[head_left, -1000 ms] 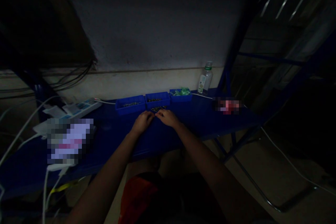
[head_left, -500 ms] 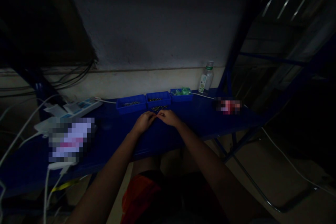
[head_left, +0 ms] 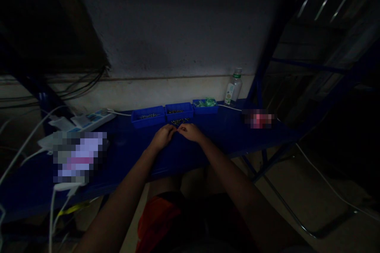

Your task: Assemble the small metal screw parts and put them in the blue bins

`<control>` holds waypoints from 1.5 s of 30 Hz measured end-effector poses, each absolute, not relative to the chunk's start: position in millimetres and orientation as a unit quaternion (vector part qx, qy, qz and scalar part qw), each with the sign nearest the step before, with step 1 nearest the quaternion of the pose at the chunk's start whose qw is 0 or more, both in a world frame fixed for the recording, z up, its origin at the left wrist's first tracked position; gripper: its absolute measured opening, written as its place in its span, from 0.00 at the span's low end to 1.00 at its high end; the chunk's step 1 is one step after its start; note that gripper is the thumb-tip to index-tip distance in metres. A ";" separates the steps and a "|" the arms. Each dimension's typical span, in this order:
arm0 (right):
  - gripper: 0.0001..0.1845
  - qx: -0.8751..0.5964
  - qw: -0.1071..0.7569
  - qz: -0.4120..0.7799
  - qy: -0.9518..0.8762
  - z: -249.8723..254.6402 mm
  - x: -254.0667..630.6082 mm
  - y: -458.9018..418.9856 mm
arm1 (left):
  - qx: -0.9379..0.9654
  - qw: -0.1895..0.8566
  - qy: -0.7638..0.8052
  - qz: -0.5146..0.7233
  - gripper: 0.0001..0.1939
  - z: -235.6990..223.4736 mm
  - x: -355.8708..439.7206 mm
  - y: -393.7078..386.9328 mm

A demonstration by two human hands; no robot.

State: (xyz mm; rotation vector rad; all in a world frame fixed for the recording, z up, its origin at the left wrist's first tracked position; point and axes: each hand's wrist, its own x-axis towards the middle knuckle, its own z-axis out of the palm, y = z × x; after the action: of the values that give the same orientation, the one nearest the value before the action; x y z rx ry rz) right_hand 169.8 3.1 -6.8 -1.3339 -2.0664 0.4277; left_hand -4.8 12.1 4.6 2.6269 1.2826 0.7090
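My left hand [head_left: 163, 136] and my right hand [head_left: 190, 131] meet fingertip to fingertip above the blue table [head_left: 178, 158]. Both are closed in a pinch, and whatever sits between the fingers is too small and dark to make out. Just beyond them lies a loose pile of small metal pieces [head_left: 180, 121]. Behind that stand three blue bins in a row: the left bin [head_left: 148, 120] has thin silvery pieces, the middle bin [head_left: 179, 115] small brassy pieces, and the right bin [head_left: 205, 108] crinkled green-tinted clear plastic.
A clear bottle [head_left: 233, 89] with a green band stands at the back right. A blurred-out reddish item [head_left: 259, 119] lies near the right end. On the left are a white power strip [head_left: 89, 122] with cables and a blurred-out pale item [head_left: 83, 154]. A wall [head_left: 178, 47] rises behind.
Almost nothing differs. Both hands stay pinched together in the same place, and the view has shifted very slightly.
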 end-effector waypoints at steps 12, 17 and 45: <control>0.10 -0.522 0.318 0.176 -0.772 -6.3 169.2 0.4 | 0.873 0.064 0.432 0.218 0.14 3.7 -5.3 13.8; 0.11 -0.516 0.323 0.177 -0.773 -6.7 169.7 1.3 | 0.866 0.074 0.433 0.241 0.13 2.0 -6.3 15.8; 0.13 -0.495 0.337 0.176 -0.782 -16.1 170.9 10.5 | 0.869 0.055 0.424 0.249 0.14 1.5 -6.5 16.0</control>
State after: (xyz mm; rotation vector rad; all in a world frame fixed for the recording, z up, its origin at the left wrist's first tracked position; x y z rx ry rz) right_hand 170.9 10.5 -16.1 -1.2894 -2.0372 0.4588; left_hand -6.5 16.0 1.5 2.6385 1.2883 0.7562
